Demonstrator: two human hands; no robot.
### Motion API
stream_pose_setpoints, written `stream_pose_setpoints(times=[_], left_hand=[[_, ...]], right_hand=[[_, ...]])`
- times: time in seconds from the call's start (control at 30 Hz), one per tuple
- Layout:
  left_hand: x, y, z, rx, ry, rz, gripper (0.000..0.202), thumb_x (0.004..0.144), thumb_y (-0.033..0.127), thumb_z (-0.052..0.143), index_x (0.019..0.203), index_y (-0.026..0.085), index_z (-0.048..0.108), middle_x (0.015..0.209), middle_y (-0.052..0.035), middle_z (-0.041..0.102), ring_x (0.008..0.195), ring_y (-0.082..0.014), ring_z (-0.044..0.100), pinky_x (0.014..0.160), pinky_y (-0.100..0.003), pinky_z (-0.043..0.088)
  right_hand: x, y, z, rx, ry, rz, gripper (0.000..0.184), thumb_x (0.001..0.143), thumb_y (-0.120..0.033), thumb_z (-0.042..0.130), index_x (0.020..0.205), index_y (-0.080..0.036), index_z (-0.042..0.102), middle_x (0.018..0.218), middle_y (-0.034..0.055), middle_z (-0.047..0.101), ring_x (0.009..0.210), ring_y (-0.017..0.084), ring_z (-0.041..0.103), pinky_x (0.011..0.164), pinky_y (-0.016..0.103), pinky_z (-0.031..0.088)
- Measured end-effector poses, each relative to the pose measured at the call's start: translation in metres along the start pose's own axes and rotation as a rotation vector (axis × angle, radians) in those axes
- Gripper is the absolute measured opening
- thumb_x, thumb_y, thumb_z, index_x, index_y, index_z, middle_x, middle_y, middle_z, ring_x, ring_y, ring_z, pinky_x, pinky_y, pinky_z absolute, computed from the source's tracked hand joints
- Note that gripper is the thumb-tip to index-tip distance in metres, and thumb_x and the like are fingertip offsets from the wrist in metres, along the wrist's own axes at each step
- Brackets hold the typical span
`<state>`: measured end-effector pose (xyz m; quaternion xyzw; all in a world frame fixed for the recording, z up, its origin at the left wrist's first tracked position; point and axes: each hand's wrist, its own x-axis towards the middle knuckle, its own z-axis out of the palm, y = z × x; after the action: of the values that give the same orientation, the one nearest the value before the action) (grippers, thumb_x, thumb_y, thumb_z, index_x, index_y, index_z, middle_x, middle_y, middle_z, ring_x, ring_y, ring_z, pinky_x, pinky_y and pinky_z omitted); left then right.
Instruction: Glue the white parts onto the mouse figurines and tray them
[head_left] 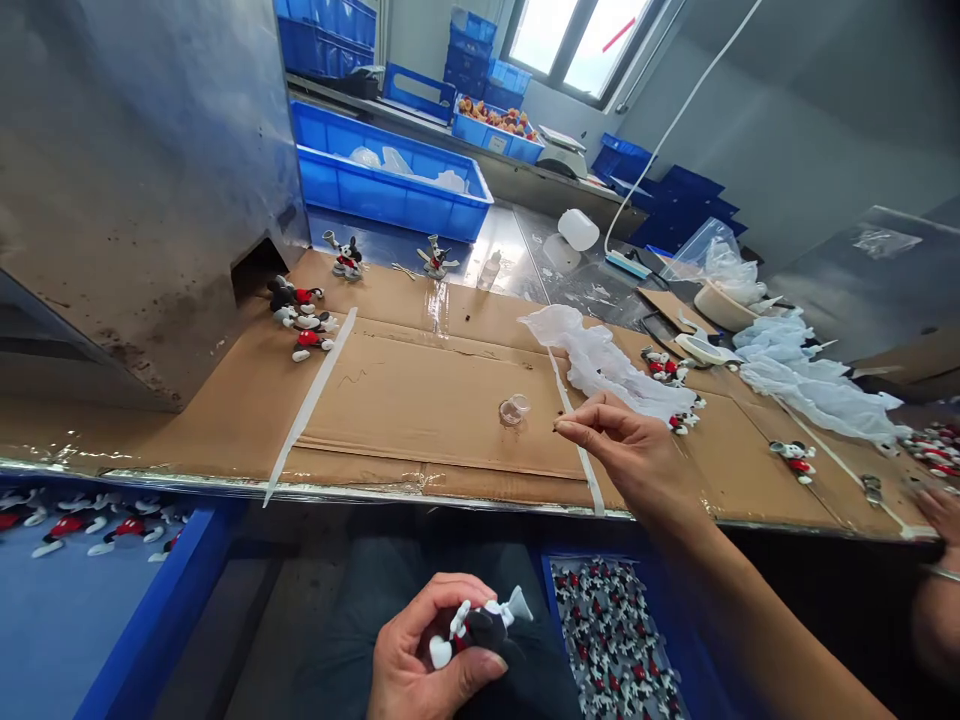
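Observation:
My left hand (439, 655) is closed around a small Mickey Mouse figurine (487, 628), black, white and red with a grey funnel-shaped piece at its right end. It is held low, over my lap. Above the cardboard-covered table (420, 405), my right hand (611, 440) pinches a tiny dark piece (557, 422) between thumb and fingertips; it is too small to make out. A small clear cup (514, 410) stands on the cardboard just left of those fingertips.
Several figurines (307, 340) lie by a metal box's opening. Plastic bags (607, 365) cover the table at right. Blue bins of figurines sit below the edge, one (544, 610) right, one (202, 560) left. Another person's hand (941, 515) rests at far right.

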<state>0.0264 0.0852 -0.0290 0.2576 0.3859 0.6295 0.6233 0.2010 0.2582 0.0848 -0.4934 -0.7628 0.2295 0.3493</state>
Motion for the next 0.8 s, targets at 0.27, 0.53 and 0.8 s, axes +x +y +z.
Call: stream_pose_setpoints(times=[0.27, 0.53, 0.8], left_hand=[[-0.004, 0.000, 0.009, -0.024, 0.028, 0.089, 0.028, 0.059, 0.031, 0.093, 0.082, 0.025, 0.079, 0.084, -0.0022, 0.071, 0.079, -0.0174, 0.060, 0.070, -0.025, 0.045], [-0.015, 0.003, 0.010, -0.007, 0.049, 0.140, 0.027, 0.059, 0.032, 0.092, 0.082, 0.029, 0.079, 0.084, 0.0010, 0.077, 0.089, -0.0188, 0.066, 0.089, -0.028, 0.049], [-0.021, 0.004, 0.009, 0.063, 0.027, 0.140, 0.024, 0.063, 0.033, 0.090, 0.084, 0.027, 0.078, 0.081, 0.0028, 0.077, 0.087, -0.0171, 0.067, 0.092, -0.026, 0.048]], right_hand=[[-0.070, -0.043, 0.001, 0.289, -0.173, 0.138, 0.013, 0.088, -0.029, 0.071, 0.077, -0.024, 0.072, 0.078, 0.0004, 0.058, 0.075, 0.017, 0.055, 0.072, 0.027, 0.043], [-0.118, -0.054, 0.025, 0.467, -0.278, 0.307, 0.013, 0.092, -0.024, 0.065, 0.081, -0.024, 0.071, 0.096, 0.0011, 0.071, 0.090, 0.019, 0.065, 0.082, 0.026, 0.048], [-0.121, -0.055, 0.024, 0.496, -0.369, 0.366, 0.015, 0.094, -0.023, 0.061, 0.081, -0.021, 0.069, 0.087, -0.0004, 0.070, 0.083, 0.016, 0.065, 0.078, 0.025, 0.047]])
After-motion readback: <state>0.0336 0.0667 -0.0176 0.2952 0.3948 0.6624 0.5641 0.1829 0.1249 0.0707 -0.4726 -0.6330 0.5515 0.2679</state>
